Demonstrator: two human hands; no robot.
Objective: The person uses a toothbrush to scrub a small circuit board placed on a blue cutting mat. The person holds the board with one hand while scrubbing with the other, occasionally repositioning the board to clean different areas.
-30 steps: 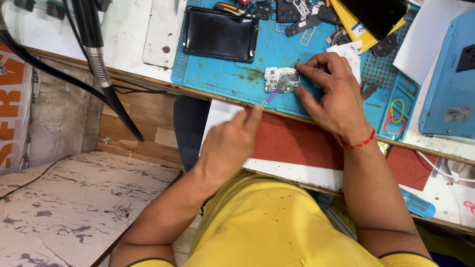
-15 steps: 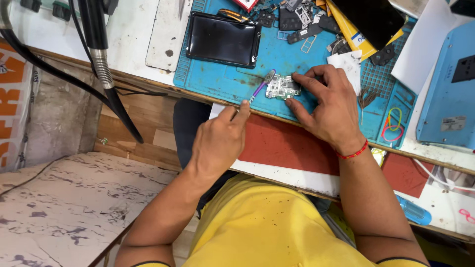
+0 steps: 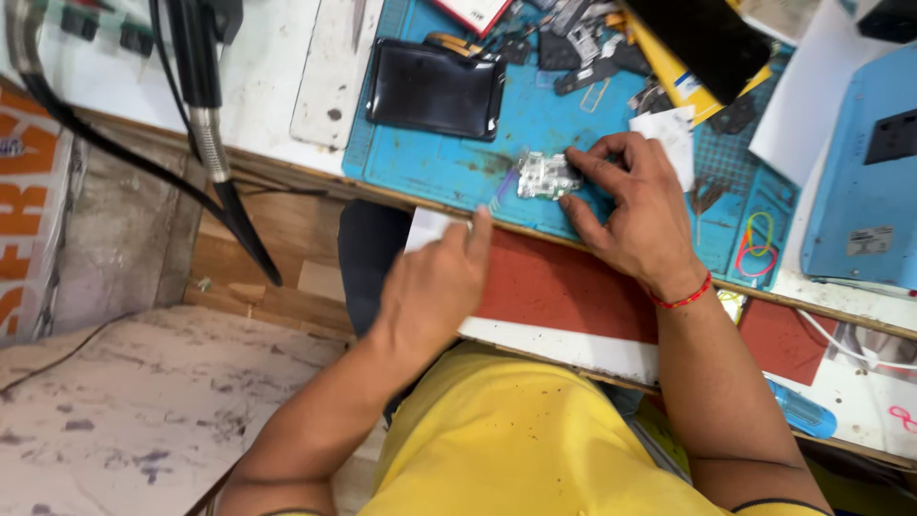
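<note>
A: Item one, the board [image 3: 546, 177]?
B: It is lying on the blue mat [image 3: 449, 167], near the desk's [image 3: 277, 76] front edge. The right hand [image 3: 635, 215] is pinning it, fingertips pressing its right side.
A: Item two, the left hand [image 3: 435, 277]?
B: It is gripping a purple brush [image 3: 501, 191], blurred; the brush head is sitting just left of the board, touching or nearly so, I cannot tell.
A: Surroundings?
B: A black tray [image 3: 435, 88] is resting behind the board. Rubber bands [image 3: 759, 239] are lying on the mat to the right. A red thread [image 3: 683, 296] is circling the right wrist.
</note>
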